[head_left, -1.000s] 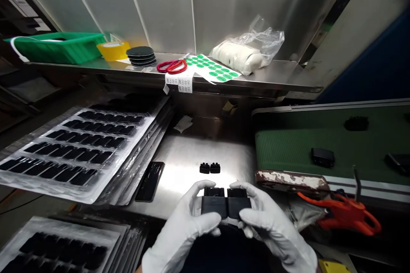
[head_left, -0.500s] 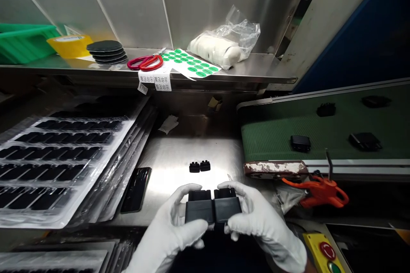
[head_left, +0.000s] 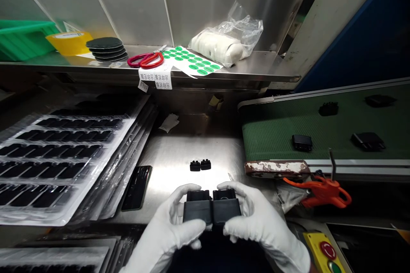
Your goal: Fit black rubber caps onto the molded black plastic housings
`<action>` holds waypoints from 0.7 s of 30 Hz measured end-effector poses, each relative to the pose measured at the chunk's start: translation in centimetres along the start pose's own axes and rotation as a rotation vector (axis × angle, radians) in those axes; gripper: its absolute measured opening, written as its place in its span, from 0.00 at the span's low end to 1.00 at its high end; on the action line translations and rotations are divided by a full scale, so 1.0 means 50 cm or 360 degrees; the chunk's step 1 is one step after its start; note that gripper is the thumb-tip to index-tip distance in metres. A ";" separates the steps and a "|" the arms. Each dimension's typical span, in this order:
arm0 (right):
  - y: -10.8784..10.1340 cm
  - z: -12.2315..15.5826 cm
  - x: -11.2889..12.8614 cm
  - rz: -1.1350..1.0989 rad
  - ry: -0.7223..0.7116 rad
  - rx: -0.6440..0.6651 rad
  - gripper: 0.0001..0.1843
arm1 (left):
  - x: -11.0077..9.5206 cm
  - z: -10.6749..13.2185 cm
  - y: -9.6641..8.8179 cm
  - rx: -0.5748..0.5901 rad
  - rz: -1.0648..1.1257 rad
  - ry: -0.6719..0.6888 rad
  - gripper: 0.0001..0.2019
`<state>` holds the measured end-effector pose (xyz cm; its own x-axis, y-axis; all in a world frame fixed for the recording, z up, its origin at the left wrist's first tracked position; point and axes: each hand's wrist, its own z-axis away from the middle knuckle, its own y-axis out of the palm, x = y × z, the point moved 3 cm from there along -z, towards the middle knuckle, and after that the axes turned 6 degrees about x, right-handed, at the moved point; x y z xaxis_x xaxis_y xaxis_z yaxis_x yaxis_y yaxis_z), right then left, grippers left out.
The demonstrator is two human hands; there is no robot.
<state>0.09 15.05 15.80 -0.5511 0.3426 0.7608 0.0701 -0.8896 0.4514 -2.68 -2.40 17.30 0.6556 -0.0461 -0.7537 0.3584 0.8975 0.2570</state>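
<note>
**Left housing (head_left: pixel 197 212) and right housing (head_left: pixel 226 212) held side by side, near edge of steel bench (head_left: pixel 176 151)**

Left hand (head_left: pixel 171 228), white-gloved: half closed, thumb and fingers clasping the left housing by its outer side. Right hand (head_left: pixel 258 222), likewise gloved: same partial curl, clasping the right housing. Both housings black; inner sides very close, contact cannot be told. Lower right: yellow control box (head_left: pixel 315 249) with red button (head_left: pixel 327 250).

Beyond the hands, on the bench: two small black parts (head_left: pixel 195 166), side by side; to their left, a phone-like slab (head_left: pixel 136 188) beside a tray stack (head_left: pixel 38 217) bearing black pieces. Right: orange tool (head_left: pixel 325 192); past it, green conveyor (head_left: pixel 265 136) carrying black items (head_left: pixel 302 142).

Back shelf (head_left: pixel 272 68), left to right: green bin (head_left: pixel 25 42), yellow tape roll (head_left: pixel 69 43), dark disc stack (head_left: pixel 107 49), red-handled scissors (head_left: pixel 153 60), green-sticker sheet (head_left: pixel 192 62), white bundle (head_left: pixel 216 47) in clear plastic.
</note>
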 end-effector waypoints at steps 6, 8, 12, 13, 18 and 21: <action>0.003 0.004 0.010 0.0090 0.0044 0.0061 0.34 | -0.007 0.005 0.009 -0.0072 0.0071 -0.0008 0.30; 0.002 0.005 0.004 0.0089 0.0021 0.0077 0.34 | -0.008 0.011 0.013 -0.0083 0.0114 0.0004 0.30; -0.014 -0.023 -0.025 0.0009 -0.0184 0.0106 0.32 | 0.005 -0.009 -0.001 0.0045 0.0212 0.0176 0.26; -0.024 -0.040 -0.038 0.0033 -0.0249 0.0081 0.30 | 0.017 -0.027 -0.012 0.0091 0.0184 0.0229 0.24; -0.108 -0.167 -0.143 0.0397 -0.0374 -0.0314 0.26 | 0.123 -0.179 -0.110 -0.0038 -0.0104 0.0292 0.11; -0.147 -0.232 -0.207 0.0661 -0.0358 -0.0486 0.21 | 0.188 -0.258 -0.162 -0.0172 -0.0201 0.0211 0.08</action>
<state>-4.34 14.55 -0.81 -0.3351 -0.0290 0.9417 -0.0187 -0.9991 -0.0375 -7.98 -4.44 0.31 0.5143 -0.1093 -0.8506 0.3543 0.9303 0.0947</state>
